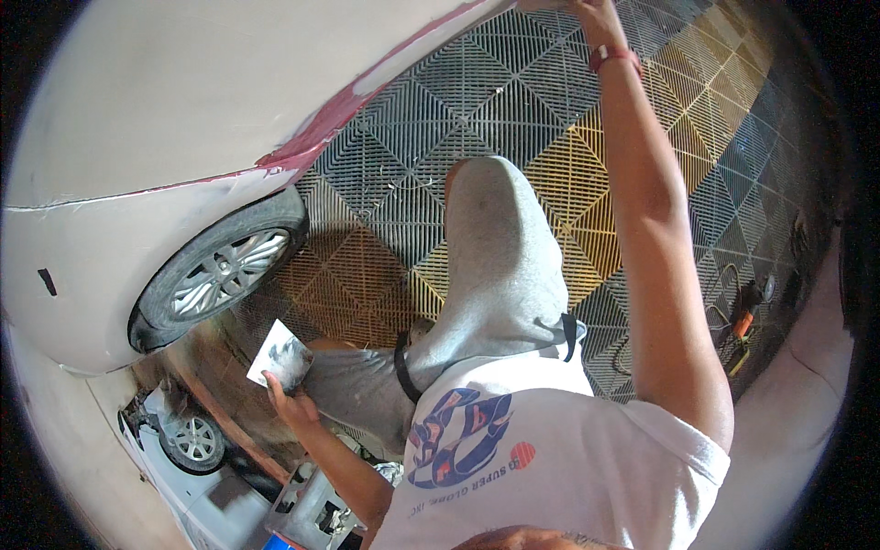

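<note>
My left hand (295, 403) grips a white square sheet (282, 354) with dark grey smudges on it, thumb on its face, beside my bent leg. Far ahead, my right arm stretches to the top edge of the view, a red band (614, 60) round its wrist. My right hand (598, 18) is partly cut off there, close to the far end of the car's side; whether it holds anything is hidden. The pale car body (211, 101) fills the upper left. A dull red strip (335, 119) with whitish patches runs along its lower edge.
A car wheel (225, 268) stands left of my knee (495, 202). Grey, yellow and brown slatted tiles (403, 202) cover the floor. An orange-handled tool (744, 323) and cords lie at right. Another vehicle's wheel (198, 440) and a grey cart (312, 504) are at lower left.
</note>
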